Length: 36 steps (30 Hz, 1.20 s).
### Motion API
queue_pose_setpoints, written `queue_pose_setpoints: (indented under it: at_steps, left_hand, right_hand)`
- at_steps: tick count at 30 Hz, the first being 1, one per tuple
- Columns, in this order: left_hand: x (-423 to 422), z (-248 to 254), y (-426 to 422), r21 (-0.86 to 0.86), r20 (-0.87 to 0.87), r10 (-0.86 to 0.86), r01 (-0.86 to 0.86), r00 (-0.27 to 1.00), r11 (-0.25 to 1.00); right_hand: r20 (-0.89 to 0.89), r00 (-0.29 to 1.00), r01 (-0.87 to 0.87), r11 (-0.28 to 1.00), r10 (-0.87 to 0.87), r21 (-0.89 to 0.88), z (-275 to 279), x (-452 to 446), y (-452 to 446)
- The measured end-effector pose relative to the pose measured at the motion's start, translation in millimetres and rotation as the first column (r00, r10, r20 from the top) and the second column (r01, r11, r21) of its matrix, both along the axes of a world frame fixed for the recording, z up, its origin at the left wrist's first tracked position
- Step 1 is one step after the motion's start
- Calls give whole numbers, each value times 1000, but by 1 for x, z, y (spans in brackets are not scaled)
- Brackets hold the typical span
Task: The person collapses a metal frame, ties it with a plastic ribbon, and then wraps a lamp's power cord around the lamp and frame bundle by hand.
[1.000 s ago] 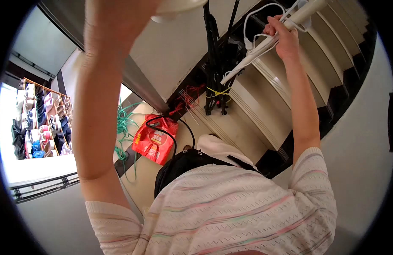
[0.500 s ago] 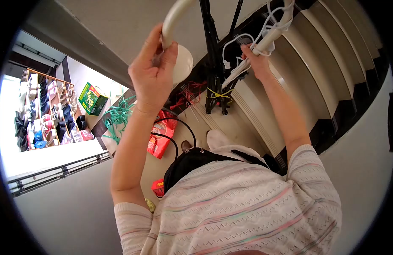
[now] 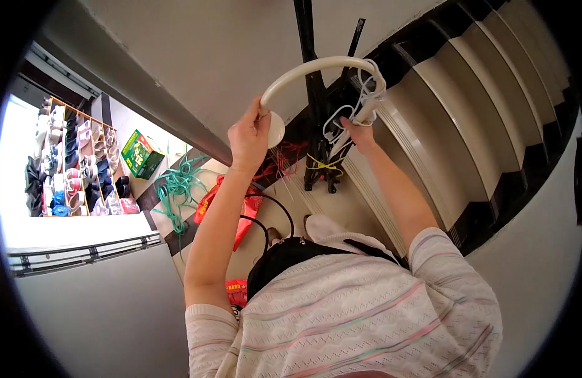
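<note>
A cream-white curved tube [image 3: 322,63] with a round disc-shaped end [image 3: 276,130] arches between my hands. My left hand [image 3: 248,140] grips the tube's end just beside the disc. My right hand [image 3: 359,134] is closed round the straight part of the same white object, where a white cable [image 3: 374,82] is wound in loops. The cable's plug end hangs near my right fingers. Right behind and below the object stand black folded metal legs [image 3: 316,107], tied with a yellow strap [image 3: 324,164].
Stairs [image 3: 429,120] rise on the right. On the floor lie a red bag [image 3: 208,200], green cord [image 3: 177,183] and red strings [image 3: 284,157]. A green box [image 3: 141,154] and a shoe rack [image 3: 83,164] stand at the left, beyond a grey door edge.
Both hands have come down with the white object, and its whole arch now shows. My left hand first moved right into clearer view, while my right hand moved left and lower.
</note>
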State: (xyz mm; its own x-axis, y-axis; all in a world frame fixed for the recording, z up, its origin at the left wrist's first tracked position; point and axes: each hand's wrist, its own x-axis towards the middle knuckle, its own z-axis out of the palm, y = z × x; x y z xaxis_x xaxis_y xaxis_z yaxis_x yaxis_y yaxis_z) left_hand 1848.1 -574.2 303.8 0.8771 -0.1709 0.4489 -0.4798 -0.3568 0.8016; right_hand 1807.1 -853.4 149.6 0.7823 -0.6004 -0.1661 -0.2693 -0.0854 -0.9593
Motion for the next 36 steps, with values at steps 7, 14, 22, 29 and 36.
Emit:
queue_pose_setpoints:
  at_steps: [7,14,22,29,36]
  left_hand:
    - [7,-13,17,-16,-69,51,-52,996,999]
    - [-12,-23,22,64,-132,6,3,991,998]
    - [-25,-53,26,191,-165,-96,127,982,973]
    - [-39,-55,28,230,-273,-124,190,954,955]
    - [-58,-74,24,279,-307,-208,297,929,913]
  right_hand:
    - [-337,940,-151,953,55,-264,38,3,22]
    - [-515,843,-304,928,156,-216,43,0,23]
    - [-610,753,-382,918,245,-102,8,-4,20]
    - [-621,749,-365,925,229,-100,-4,-4,22]
    - [-630,683,-310,927,371,210,-36,-4,17]
